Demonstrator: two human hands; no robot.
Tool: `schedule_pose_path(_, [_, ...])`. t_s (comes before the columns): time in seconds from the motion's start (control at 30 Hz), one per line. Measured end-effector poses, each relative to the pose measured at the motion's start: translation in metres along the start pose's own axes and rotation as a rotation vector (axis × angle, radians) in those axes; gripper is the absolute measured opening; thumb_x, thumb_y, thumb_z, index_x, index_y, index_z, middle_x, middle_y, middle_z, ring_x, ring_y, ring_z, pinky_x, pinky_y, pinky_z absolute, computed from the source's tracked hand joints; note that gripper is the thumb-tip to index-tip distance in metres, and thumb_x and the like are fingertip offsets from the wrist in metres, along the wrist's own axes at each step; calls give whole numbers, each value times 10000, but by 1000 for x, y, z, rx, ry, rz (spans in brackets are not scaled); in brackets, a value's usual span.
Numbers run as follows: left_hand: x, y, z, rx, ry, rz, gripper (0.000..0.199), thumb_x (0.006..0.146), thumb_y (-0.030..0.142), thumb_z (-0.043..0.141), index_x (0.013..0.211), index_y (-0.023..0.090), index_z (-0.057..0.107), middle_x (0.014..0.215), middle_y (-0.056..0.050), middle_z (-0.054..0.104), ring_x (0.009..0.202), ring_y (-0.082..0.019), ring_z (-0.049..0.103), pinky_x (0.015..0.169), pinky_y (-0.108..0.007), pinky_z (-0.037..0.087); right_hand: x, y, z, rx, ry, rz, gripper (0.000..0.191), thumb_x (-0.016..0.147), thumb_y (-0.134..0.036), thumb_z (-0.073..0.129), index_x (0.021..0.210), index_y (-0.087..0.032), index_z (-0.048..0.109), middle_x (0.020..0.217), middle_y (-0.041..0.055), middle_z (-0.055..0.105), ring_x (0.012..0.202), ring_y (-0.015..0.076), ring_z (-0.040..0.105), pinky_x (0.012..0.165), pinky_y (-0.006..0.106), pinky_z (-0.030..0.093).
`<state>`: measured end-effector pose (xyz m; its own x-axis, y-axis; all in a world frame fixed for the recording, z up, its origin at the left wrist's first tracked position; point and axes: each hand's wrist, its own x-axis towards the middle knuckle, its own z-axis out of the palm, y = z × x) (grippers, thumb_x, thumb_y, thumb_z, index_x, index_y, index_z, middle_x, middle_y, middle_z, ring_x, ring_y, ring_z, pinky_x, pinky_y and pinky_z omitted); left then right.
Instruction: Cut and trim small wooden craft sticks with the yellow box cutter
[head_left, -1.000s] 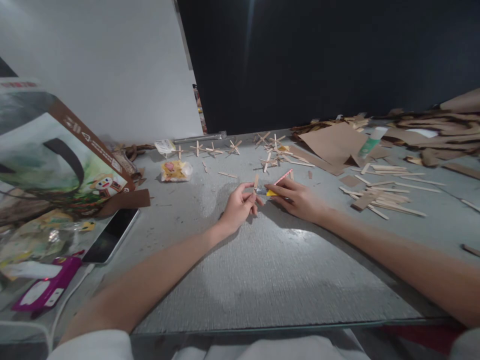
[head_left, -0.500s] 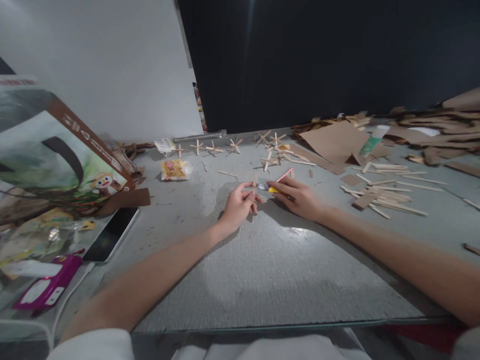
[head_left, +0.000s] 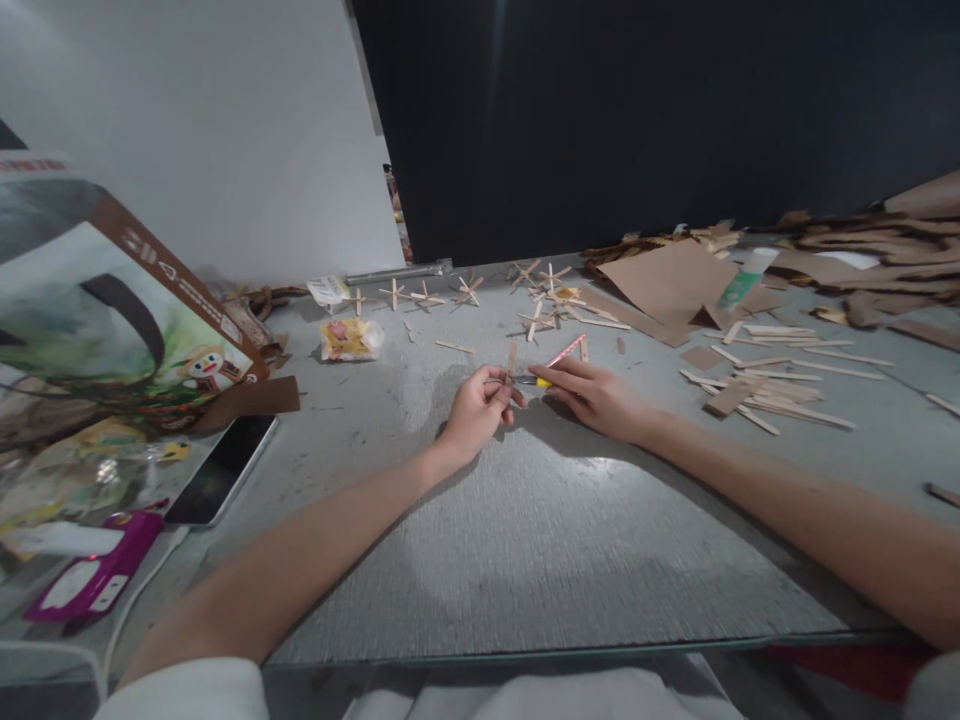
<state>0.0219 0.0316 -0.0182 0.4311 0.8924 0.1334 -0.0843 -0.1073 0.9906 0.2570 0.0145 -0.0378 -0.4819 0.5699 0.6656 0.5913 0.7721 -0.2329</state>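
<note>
Near the middle of the grey table, my left hand pinches a small flat wooden stick that stands up between its fingertips. My right hand is closed on a yellow cutter, whose metal blade points left and meets the stick at my left fingers. A red-and-white patterned strip sticks out above my right fingers; whether that hand holds it is unclear. Beyond both hands, small star shapes made of crossed sticks stand along the back of the table.
Loose sticks, brown cardboard and a green-and-white glue stick lie to the right. On the left are a phone, a magenta device with a white cable, a yellow packet and a large printed bag.
My right hand has brought the cutter slightly left, so its blade now reaches the stick. My left hand has hardly moved.
</note>
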Motion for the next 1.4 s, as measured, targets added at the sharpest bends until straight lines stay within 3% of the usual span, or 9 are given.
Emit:
schedule_pose_path(0.5, [0, 2, 0, 1, 19, -49, 226, 985, 389, 644, 906, 195, 557, 663, 15, 628, 490, -99, 548, 504, -229, 395, 2, -3, -2, 2, -7, -13, 466, 1109, -307, 421, 1547, -269, 574, 1145, 141, 712, 965, 249, 710, 859, 388, 610])
schedule_pose_path(0.97, [0, -1, 1, 7, -71, -2, 306, 1004, 456, 614, 881, 177, 593, 636, 34, 546, 494, -95, 492, 502, -240, 391, 1, 0, -1, 61, -14, -22, 437, 1098, -298, 463, 1506, -293, 622, 1128, 120, 716, 957, 232, 716, 855, 356, 610])
schedule_pose_path(1.13, [0, 0, 1, 47, -94, 23, 295, 999, 412, 622, 822, 180, 577, 618, 42, 534, 486, -85, 487, 508, -235, 375, 2, -1, -1, 43, 12, -50, 427, 1103, -284, 449, 1488, -271, 634, 1098, 122, 713, 929, 217, 710, 827, 332, 612])
schedule_pose_path(1.4, [1, -2, 2, 78, -136, -63, 276, 956, 280, 641, 719, 186, 536, 614, 29, 583, 456, -65, 472, 499, -228, 349, 2, -4, -2, 28, -10, -80, 447, 1104, -288, 433, 1514, -281, 609, 1096, 125, 707, 942, 222, 702, 845, 342, 612])
